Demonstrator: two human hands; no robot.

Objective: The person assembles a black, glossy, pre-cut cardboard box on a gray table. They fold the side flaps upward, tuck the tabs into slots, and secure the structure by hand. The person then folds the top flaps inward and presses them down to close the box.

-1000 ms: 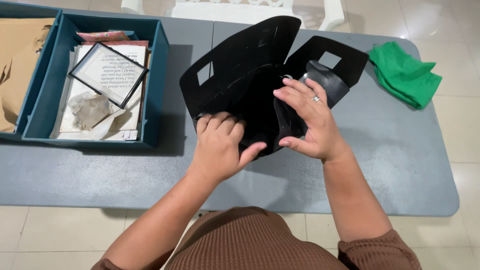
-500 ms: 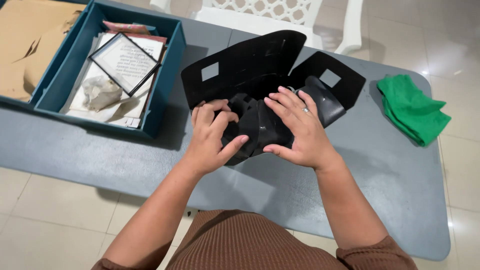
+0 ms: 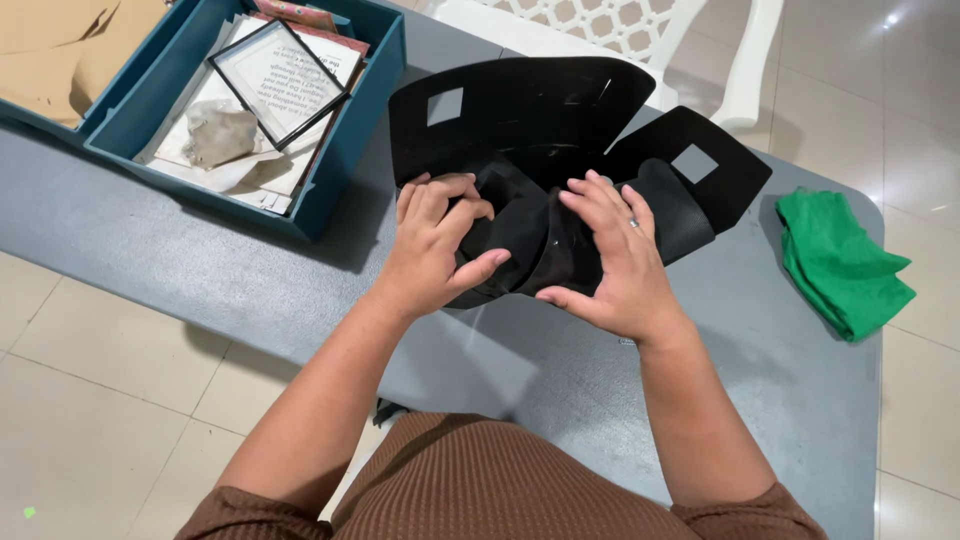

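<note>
A black sheet-plastic folder or case (image 3: 520, 120) lies opened on the grey table (image 3: 170, 260), its two flaps standing up, each with a small square window. My left hand (image 3: 435, 245) presses on the folded black material at its middle, fingers curled over the edge. My right hand (image 3: 615, 255), with a ring on one finger, grips the same black fold from the right. Both hands hold the black piece between them.
A teal box (image 3: 345, 150) at the upper left holds papers, a framed card and crumpled wrapping. A second teal tray with brown paper (image 3: 60, 40) is beside it. A green cloth (image 3: 840, 265) lies at the right. A white plastic chair (image 3: 640, 40) stands behind the table.
My view has shifted, so the table appears more tilted and the boxes sit further left. Both hands have closed in on the middle fold of the black case, the right hand moving leftward.
</note>
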